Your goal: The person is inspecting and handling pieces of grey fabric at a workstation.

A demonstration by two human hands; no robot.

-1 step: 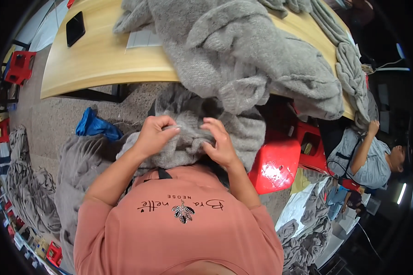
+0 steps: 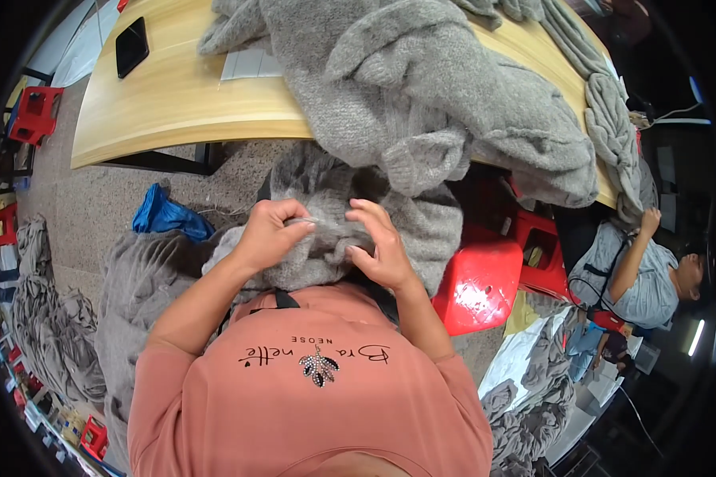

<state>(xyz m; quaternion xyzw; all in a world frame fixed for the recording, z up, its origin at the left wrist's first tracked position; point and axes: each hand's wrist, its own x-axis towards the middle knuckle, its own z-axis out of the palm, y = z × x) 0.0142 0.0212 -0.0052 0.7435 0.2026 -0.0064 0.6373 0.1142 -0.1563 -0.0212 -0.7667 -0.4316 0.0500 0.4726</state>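
Note:
A grey fuzzy knit garment (image 2: 302, 266) lies bunched across my lap under both hands. My left hand (image 2: 272, 233) is closed, thumb and forefinger pinched above the knit; a thin pale bit shows at the fingertips, too small to name. Facing it, my right hand (image 2: 382, 250) has its thumb and fingers apart, the thumb tip close to a fold of the garment. Whether a fine strand runs between the two hands cannot be made out. More grey knitwear (image 2: 422, 87) is heaped on the table in front and hangs over its edge.
The wooden table (image 2: 191, 111) carries a black phone (image 2: 132, 48) and white paper (image 2: 250, 66). A blue bag (image 2: 169, 215) lies on the floor at left. To my right stands a red stool (image 2: 479, 286); beyond it sits another person (image 2: 632, 270). Grey knit piles (image 2: 147, 302) flank me.

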